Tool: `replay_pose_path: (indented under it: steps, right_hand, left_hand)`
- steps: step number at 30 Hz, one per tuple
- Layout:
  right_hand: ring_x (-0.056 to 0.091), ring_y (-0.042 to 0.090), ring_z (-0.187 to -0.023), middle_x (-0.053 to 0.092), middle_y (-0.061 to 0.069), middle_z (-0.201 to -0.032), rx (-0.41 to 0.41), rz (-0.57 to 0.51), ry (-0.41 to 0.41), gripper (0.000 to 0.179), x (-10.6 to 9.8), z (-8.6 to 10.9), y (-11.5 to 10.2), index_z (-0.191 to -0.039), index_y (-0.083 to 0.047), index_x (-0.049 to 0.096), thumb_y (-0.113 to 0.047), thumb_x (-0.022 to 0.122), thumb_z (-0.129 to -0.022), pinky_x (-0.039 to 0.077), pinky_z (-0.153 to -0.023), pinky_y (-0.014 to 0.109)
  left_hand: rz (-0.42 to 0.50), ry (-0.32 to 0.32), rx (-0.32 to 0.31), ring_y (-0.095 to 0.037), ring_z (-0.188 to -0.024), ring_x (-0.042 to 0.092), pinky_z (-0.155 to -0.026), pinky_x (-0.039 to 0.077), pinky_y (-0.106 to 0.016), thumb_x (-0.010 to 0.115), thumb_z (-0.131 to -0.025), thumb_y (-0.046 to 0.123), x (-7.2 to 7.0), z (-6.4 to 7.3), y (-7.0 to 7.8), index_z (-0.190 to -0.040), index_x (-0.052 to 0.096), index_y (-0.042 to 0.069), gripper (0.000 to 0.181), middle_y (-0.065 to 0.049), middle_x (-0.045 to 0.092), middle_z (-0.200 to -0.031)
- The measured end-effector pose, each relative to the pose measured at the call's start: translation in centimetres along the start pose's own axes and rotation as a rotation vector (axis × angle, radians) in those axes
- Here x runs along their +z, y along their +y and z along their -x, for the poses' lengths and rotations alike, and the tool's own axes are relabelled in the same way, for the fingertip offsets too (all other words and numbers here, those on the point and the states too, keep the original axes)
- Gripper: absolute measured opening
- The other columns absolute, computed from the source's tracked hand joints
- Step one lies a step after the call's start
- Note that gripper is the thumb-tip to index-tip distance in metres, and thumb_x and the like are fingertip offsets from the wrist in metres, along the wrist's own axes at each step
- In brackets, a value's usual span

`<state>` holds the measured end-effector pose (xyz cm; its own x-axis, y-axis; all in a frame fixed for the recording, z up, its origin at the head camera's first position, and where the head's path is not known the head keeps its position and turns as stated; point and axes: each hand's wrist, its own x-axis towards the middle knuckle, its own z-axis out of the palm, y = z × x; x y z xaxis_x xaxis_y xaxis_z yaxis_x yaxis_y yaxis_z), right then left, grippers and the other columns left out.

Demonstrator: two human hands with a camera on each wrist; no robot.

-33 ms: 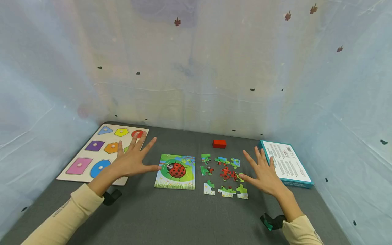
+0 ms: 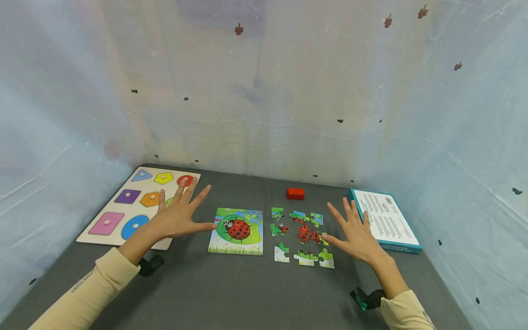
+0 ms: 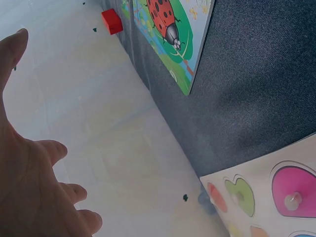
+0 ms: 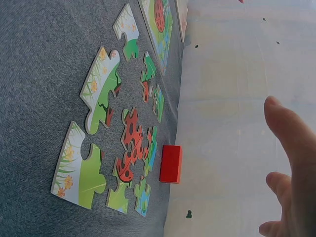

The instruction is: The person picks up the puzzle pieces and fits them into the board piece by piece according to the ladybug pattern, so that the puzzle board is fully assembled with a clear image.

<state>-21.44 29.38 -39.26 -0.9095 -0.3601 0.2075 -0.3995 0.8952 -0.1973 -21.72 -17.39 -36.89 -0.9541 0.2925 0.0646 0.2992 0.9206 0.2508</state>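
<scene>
Everything in the head view matches the earlier frame, both hands included. Nearest, two cream sleeves (image 2: 82,293) come in over the grey table (image 2: 247,293), with a dark strap (image 2: 151,266) at the left wrist and another at the right. The left hand (image 2: 177,215) is spread wide and holds nothing, raised over the right part of the shape board (image 2: 132,208), its thumb pointing at the picture board (image 2: 237,231), which shows a ladybird. The right hand (image 2: 356,236) is also spread and free of any hold, between the nine puzzle pieces (image 2: 304,233) and the teal-edged box (image 2: 383,217). The pieces lie loose in three rough rows, just right of the picture board. The shape board, at the left, carries coloured shapes with knobs in its outlines; the box, at the right, lies printed side up, and its contents cannot be seen. The left wrist view shows a pink heart (image 3: 286,182) on the shape board that the left hand hides in the head view, while the right wrist view shows the pieces' thick pale edges. Farther off, a red block (image 2: 295,194) sits beyond the pieces, and last comes the pale, dark-flecked cloth (image 2: 264,114).
</scene>
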Motion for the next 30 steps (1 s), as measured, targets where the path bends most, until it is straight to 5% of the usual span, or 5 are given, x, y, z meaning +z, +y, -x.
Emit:
replay_pose_path:
  steps: [14, 19, 22, 30]
  right_hand:
    - [-0.007, 0.038, -0.141, 0.002, 0.017, -0.155, -0.023, -0.039, 0.021, 0.083, 0.0, -0.2, 0.1, -0.150, -0.027, 0.017, -0.054, 0.059, -0.084, 0.000, -0.102, 0.068]
    - [0.000, 0.034, -0.142, 0.004, 0.011, -0.156, -0.062, -0.089, 0.040, 0.081, 0.5, -0.7, -0.3, -0.149, -0.023, 0.023, -0.051, 0.062, -0.084, 0.006, -0.105, 0.064]
    - [0.006, 0.032, -0.142, 0.008, 0.009, -0.156, -0.095, -0.128, 0.041, 0.078, 1.2, -1.4, -0.7, -0.148, -0.020, 0.027, -0.047, 0.063, -0.085, 0.010, -0.106, 0.062]
    - [0.022, 0.033, -0.139, 0.024, 0.007, -0.152, -0.199, -0.279, 0.056, 0.060, 4.5, -4.3, -2.1, -0.141, -0.015, 0.043, -0.036, 0.064, -0.088, 0.030, -0.100, 0.060]
  left_hand:
    - [0.025, 0.030, 0.068, -0.042, -0.140, 0.000, -0.097, -0.008, -0.072, 0.054, -0.070, 0.078, 0.7, -0.7, -0.3, -0.151, 0.011, 0.022, 0.108, -0.012, -0.005, -0.156]
    - [0.156, 0.019, 0.150, -0.045, -0.133, 0.026, -0.097, 0.030, -0.063, 0.065, -0.069, 0.069, 1.9, -1.0, -0.7, -0.151, 0.012, 0.020, 0.109, -0.017, 0.003, -0.155]
    - [0.245, 0.001, 0.211, -0.044, -0.131, 0.030, -0.089, 0.042, -0.057, 0.071, -0.068, 0.062, 3.1, -1.3, -1.0, -0.151, 0.012, 0.018, 0.111, -0.020, 0.009, -0.153]
    - [0.390, -0.059, 0.240, -0.043, -0.135, 0.020, -0.098, 0.029, -0.064, 0.082, -0.065, 0.045, 7.3, -2.2, -1.8, -0.150, 0.016, 0.013, 0.112, -0.022, 0.016, -0.150]
